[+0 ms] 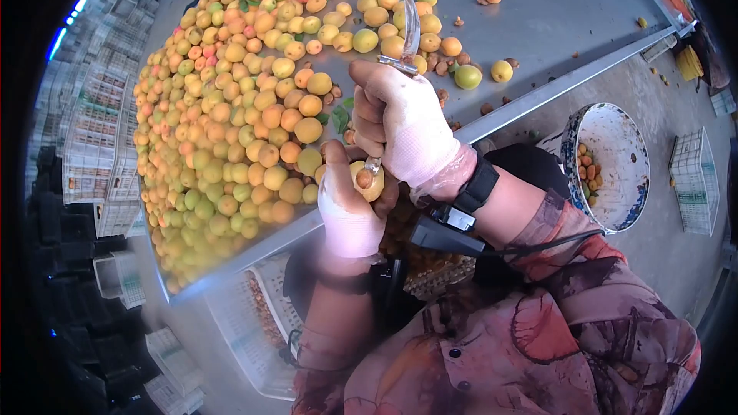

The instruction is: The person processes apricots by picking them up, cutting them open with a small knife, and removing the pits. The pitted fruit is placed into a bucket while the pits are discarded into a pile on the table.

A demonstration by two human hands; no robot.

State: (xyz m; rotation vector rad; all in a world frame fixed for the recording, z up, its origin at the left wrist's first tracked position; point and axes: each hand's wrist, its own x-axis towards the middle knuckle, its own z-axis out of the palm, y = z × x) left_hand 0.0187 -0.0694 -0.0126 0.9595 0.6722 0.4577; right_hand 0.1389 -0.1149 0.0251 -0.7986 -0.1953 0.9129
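My left hand [350,211], in a light glove that leaves the fingers bare, is closed around a cut apricot [375,187] with its brown pit [364,178] showing. Just above it, my right hand [415,123], gloved the same way, grips a knife whose curved blade [411,27] sticks up past the thumb. The handle is mostly hidden in the fist. A shiny tip [373,164] pokes out below the fist and appears to touch the apricot by the pit. Whole apricots [231,146] are heaped beside both hands, with several loose pits [442,68] near the knife.
The metal table [530,15] has a raised edge running under my wrists. A speckled bucket [635,146] holding fruit stands on the floor at right, near a white crate [694,184]. Below the table is a plastic basket [231,315]; stacked crates [96,138] line the left.
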